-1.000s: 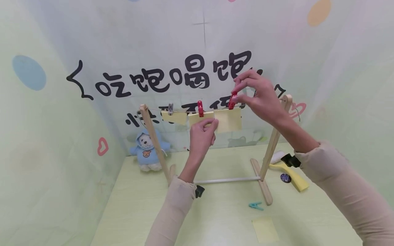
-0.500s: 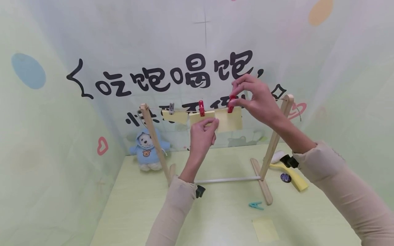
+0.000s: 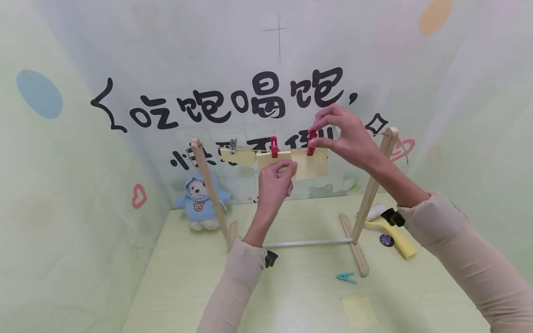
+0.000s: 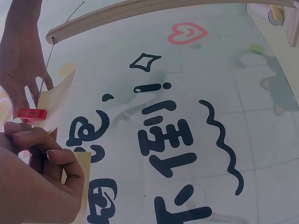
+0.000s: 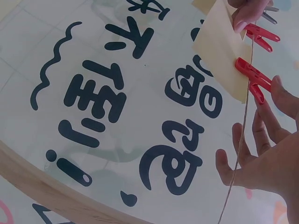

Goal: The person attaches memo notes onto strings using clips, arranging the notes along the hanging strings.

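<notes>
My right hand (image 3: 354,141) pinches a red clothespin (image 5: 252,74) between thumb and finger. The clothespin's jaws sit over the string (image 5: 243,126) and the top edge of a pale yellow paper (image 3: 312,165). At that paper's left edge, my left hand (image 3: 275,182) pinches it between thumb and fingertips. Beside it, a second red clothespin (image 3: 274,147) clips another yellow paper (image 3: 266,160), partly behind my left hand. Farther left, a grey clothespin (image 3: 233,146) holds a third yellow paper (image 3: 239,158) on the string.
A wooden frame (image 3: 370,203) with two posts carries the string. On the table (image 3: 187,277) lie a teal clothespin (image 3: 346,278), a yellow sheet (image 3: 359,310), a yellow object (image 3: 397,238) and a dark round item (image 3: 386,240). A plush toy (image 3: 200,203) sits behind the left post.
My right hand has come down slightly and left, bringing the red clothespin from a tilt to nearly upright, lower over the paper's top edge. My left hand keeps its hold on the paper.
</notes>
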Action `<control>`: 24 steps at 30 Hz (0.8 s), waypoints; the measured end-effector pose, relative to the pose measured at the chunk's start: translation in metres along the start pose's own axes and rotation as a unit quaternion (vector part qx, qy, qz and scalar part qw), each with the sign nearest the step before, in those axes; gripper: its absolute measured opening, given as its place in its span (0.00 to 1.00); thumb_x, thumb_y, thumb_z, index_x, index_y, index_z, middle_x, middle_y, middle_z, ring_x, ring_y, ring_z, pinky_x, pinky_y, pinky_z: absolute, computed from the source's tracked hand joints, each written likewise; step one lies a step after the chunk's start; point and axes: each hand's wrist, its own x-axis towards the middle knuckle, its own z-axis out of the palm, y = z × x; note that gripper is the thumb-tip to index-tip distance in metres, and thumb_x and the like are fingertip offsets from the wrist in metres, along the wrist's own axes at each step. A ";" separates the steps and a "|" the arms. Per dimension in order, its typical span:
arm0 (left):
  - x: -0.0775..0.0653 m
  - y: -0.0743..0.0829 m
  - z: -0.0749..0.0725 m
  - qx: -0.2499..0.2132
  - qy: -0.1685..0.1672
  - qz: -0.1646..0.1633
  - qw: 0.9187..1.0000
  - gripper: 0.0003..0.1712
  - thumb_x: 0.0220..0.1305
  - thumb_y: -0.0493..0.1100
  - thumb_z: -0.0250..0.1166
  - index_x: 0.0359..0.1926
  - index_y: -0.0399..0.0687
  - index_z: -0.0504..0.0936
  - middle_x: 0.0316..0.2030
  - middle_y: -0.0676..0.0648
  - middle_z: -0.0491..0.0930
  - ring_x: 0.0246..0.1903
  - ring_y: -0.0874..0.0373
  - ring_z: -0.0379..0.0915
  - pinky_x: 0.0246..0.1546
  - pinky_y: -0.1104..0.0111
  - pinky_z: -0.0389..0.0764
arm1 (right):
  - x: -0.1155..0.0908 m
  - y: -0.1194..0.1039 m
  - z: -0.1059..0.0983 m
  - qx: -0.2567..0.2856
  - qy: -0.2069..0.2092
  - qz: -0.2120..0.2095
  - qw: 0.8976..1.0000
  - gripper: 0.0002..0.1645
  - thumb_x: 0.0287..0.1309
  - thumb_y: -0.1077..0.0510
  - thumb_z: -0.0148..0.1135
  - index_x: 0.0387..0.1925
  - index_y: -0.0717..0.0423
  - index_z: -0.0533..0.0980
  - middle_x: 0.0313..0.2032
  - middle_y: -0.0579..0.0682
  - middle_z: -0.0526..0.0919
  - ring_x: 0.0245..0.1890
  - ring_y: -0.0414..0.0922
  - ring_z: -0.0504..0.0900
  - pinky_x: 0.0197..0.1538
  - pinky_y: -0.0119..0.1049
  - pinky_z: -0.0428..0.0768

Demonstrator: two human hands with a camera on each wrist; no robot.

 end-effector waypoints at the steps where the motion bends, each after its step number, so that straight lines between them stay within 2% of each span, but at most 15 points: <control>1: 0.000 0.000 0.000 0.000 0.000 0.001 1.000 0.15 0.81 0.42 0.67 0.54 0.33 0.89 0.10 0.57 0.68 0.11 0.64 0.61 0.14 0.73 0.54 | 0.000 0.000 0.000 -0.002 -0.003 -0.001 1.000 0.16 0.60 0.66 0.82 0.48 0.67 0.88 0.56 0.62 0.81 0.66 0.58 0.75 0.78 0.60 0.67; 7: 0.000 -0.001 0.002 -0.002 0.001 0.000 1.000 0.15 0.81 0.42 0.66 0.54 0.32 0.89 0.10 0.57 0.68 0.11 0.65 0.61 0.14 0.74 0.54 | -0.002 -0.003 -0.001 -0.033 -0.017 -0.009 0.999 0.19 0.62 0.64 0.81 0.53 0.67 0.87 0.60 0.63 0.82 0.68 0.61 0.76 0.77 0.62 0.68; 9: 0.000 0.000 0.003 0.000 0.004 -0.002 1.000 0.15 0.81 0.42 0.66 0.54 0.32 0.89 0.10 0.57 0.68 0.11 0.65 0.61 0.14 0.74 0.54 | -0.004 -0.003 -0.002 -0.049 -0.017 -0.015 0.999 0.24 0.62 0.63 0.81 0.57 0.67 0.86 0.63 0.64 0.81 0.70 0.62 0.75 0.77 0.64 0.69; 13: 0.000 -0.001 0.003 0.000 0.009 -0.006 1.000 0.15 0.81 0.42 0.66 0.54 0.33 0.89 0.10 0.57 0.69 0.11 0.65 0.62 0.14 0.74 0.54 | -0.018 -0.004 -0.004 -0.071 0.017 -0.047 0.996 0.30 0.62 0.64 0.81 0.64 0.66 0.83 0.66 0.65 0.81 0.72 0.63 0.75 0.75 0.64 0.72; 14: 0.000 -0.002 0.003 0.000 0.010 -0.007 1.000 0.15 0.81 0.42 0.66 0.54 0.33 0.89 0.10 0.57 0.69 0.11 0.65 0.62 0.14 0.74 0.54 | -0.024 -0.005 -0.005 -0.074 0.032 -0.055 0.995 0.31 0.62 0.65 0.81 0.65 0.66 0.82 0.66 0.65 0.81 0.71 0.62 0.76 0.75 0.61 0.73; 16: 0.000 -0.003 0.004 -0.005 0.010 -0.011 1.000 0.15 0.81 0.43 0.66 0.54 0.33 0.89 0.10 0.57 0.69 0.11 0.65 0.63 0.14 0.74 0.55 | -0.039 -0.007 -0.009 -0.080 0.062 -0.066 0.993 0.28 0.61 0.67 0.80 0.63 0.65 0.83 0.64 0.63 0.83 0.70 0.60 0.77 0.75 0.48 0.74; 19: 0.000 -0.005 0.004 -0.013 0.005 -0.017 1.000 0.16 0.81 0.43 0.66 0.55 0.33 0.88 0.10 0.56 0.69 0.11 0.65 0.63 0.15 0.74 0.57 | -0.068 -0.009 -0.014 -0.076 0.095 -0.086 0.989 0.22 0.64 0.69 0.77 0.59 0.65 0.85 0.61 0.62 0.84 0.68 0.59 0.78 0.74 0.33 0.69; 21: -0.001 -0.006 0.005 -0.014 0.000 -0.021 1.000 0.16 0.81 0.43 0.66 0.56 0.34 0.88 0.10 0.56 0.70 0.11 0.64 0.63 0.15 0.74 0.58 | -0.089 -0.007 -0.016 -0.069 0.107 -0.097 0.987 0.16 0.71 0.61 0.74 0.56 0.65 0.86 0.60 0.62 0.85 0.68 0.55 0.78 0.73 0.26 0.66; 22: -0.001 -0.006 0.005 -0.012 -0.004 -0.023 1.000 0.17 0.81 0.44 0.66 0.56 0.34 0.88 0.10 0.56 0.70 0.11 0.64 0.63 0.15 0.74 0.59 | -0.098 -0.004 -0.016 -0.066 0.110 -0.105 0.986 0.17 0.75 0.56 0.71 0.55 0.65 0.86 0.60 0.62 0.85 0.68 0.51 0.79 0.74 0.25 0.65; 24: -0.002 -0.007 0.004 -0.001 -0.008 -0.025 1.000 0.17 0.81 0.45 0.67 0.57 0.34 0.87 0.10 0.56 0.70 0.12 0.64 0.63 0.15 0.74 0.60 | -0.117 0.003 -0.015 -0.063 0.108 -0.115 0.986 0.26 0.80 0.44 0.65 0.53 0.65 0.87 0.58 0.63 0.86 0.67 0.44 0.78 0.74 0.23 0.66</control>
